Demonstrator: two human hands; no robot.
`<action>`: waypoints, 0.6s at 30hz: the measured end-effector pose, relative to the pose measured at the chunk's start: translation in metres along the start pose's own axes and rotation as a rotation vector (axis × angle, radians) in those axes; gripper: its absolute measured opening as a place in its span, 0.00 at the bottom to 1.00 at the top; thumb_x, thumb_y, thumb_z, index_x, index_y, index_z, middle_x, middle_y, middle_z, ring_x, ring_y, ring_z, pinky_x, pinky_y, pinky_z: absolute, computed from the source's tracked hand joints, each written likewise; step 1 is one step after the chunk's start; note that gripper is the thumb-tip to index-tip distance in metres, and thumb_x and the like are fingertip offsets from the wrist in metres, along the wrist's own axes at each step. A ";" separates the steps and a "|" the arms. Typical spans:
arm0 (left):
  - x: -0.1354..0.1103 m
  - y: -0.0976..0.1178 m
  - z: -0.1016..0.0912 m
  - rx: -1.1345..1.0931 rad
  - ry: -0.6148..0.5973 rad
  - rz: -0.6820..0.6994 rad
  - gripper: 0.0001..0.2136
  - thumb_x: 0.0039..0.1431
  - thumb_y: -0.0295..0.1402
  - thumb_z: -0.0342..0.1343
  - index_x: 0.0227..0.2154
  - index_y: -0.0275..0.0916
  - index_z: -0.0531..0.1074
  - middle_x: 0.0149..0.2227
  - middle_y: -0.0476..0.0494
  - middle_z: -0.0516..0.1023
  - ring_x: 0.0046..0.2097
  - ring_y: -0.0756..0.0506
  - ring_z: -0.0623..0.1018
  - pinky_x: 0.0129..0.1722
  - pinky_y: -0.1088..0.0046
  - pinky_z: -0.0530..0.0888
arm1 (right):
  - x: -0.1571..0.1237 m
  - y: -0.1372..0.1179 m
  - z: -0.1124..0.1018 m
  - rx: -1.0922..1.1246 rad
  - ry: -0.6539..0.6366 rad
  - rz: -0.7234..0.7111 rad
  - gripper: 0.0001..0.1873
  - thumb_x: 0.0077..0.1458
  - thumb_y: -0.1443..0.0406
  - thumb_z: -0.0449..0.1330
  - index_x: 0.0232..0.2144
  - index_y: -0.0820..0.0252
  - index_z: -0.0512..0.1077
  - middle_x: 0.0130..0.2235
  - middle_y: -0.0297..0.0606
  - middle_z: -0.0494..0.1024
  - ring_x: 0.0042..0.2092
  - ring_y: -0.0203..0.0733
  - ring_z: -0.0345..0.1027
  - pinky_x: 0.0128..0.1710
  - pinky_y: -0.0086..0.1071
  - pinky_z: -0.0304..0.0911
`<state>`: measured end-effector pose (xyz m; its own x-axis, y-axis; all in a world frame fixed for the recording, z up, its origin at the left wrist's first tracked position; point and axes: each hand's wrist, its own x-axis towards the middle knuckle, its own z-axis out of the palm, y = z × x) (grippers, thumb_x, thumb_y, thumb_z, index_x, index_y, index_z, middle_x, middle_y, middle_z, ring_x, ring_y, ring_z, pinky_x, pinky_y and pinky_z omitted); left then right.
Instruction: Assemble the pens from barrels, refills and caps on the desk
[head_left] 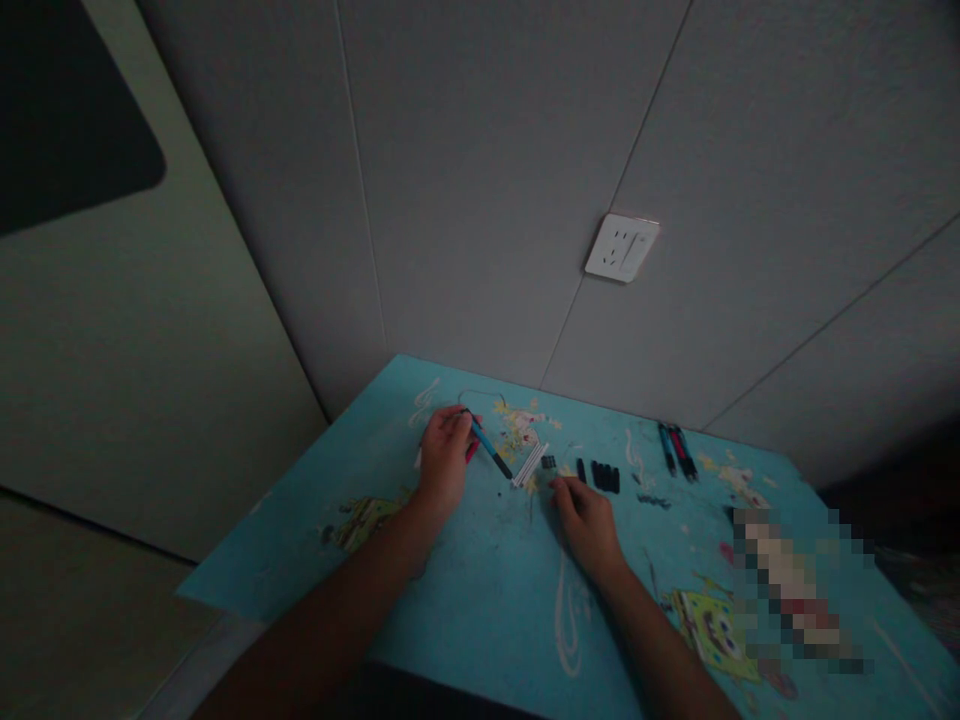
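My left hand [444,458] is closed around a blue pen [489,447] whose dark tip points right and down toward the table. Something pink shows under that hand. My right hand [586,518] rests on the table with fingers curled, its fingertips close to a small dark part [549,462]; whether it pinches anything is unclear. A bundle of white refills [529,464] lies between the hands. Several black pen pieces [604,476] lie just beyond my right hand.
The turquoise cartoon-print table [480,590] stands against a grey panelled wall with a white socket [622,247]. Assembled pens [676,450] lie at the back right. A blurred patch covers the right side of the table. A pale cabinet stands to the left.
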<state>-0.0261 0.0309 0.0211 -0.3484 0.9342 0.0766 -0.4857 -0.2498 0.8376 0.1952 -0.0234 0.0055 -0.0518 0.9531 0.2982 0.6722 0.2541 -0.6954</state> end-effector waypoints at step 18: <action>0.000 -0.005 0.000 0.041 -0.018 0.041 0.15 0.55 0.41 0.61 0.41 0.40 0.68 0.37 0.46 0.77 0.37 0.51 0.77 0.37 0.75 0.74 | -0.002 0.000 0.001 -0.047 -0.096 -0.056 0.21 0.66 0.56 0.47 0.31 0.60 0.74 0.27 0.37 0.76 0.29 0.41 0.69 0.30 0.30 0.59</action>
<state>-0.0237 0.0316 0.0168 -0.3524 0.9280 0.1209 -0.4377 -0.2776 0.8552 0.1946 -0.0251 0.0047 -0.1592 0.9496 0.2699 0.7002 0.3013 -0.6472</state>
